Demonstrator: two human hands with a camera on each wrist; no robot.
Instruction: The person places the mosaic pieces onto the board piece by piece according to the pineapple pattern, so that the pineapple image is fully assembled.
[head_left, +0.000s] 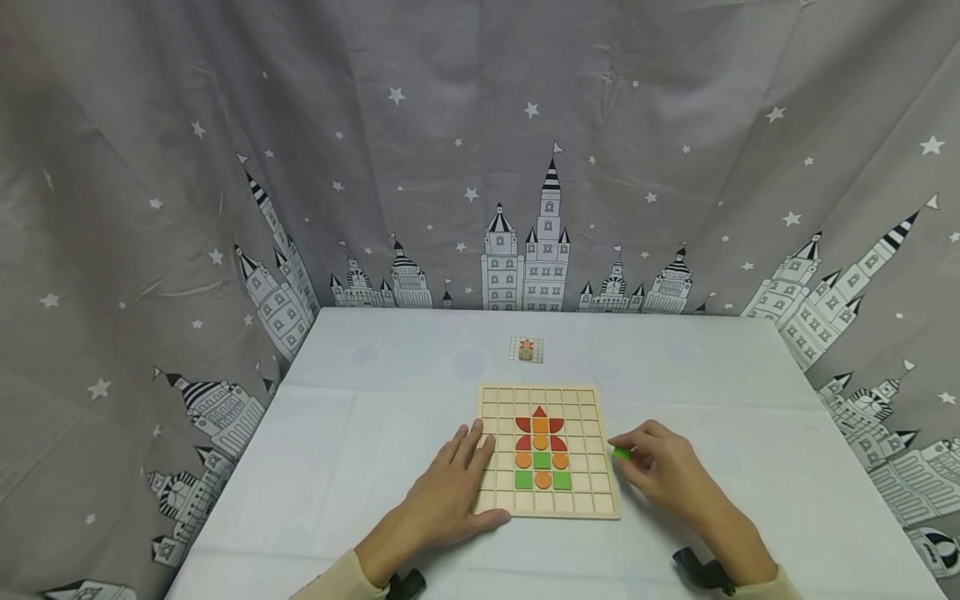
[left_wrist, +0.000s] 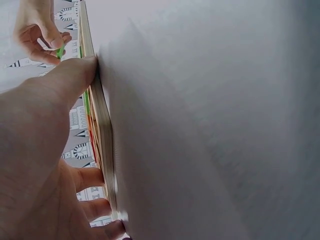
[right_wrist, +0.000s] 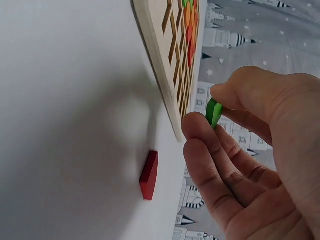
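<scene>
A wooden grid board [head_left: 585, 502] lies flat on the table. My left hand [head_left: 442, 496] rests along its left side, fingers extended over the edge and thumb at the front left corner. Just off the board's right edge, my right hand [head_left: 667, 468] pinches a small green block [right_wrist: 213, 114] between thumb and fingertips. Set in the grid are a red triangle [head_left: 539, 412], an orange square [head_left: 540, 426], several red quarter-circle pieces [head_left: 556, 425], orange discs [head_left: 543, 480] and green squares [head_left: 562, 481]. A red block [right_wrist: 149, 176] lies below the right hand in the right wrist view; the head view hides it.
A small picture card [head_left: 527, 349] with a coloured pattern on a grid lies behind the board. White cloth covers the table [head_left: 360, 450]. Grey curtains [head_left: 420, 167] printed with castles and stars hang behind it and at both sides.
</scene>
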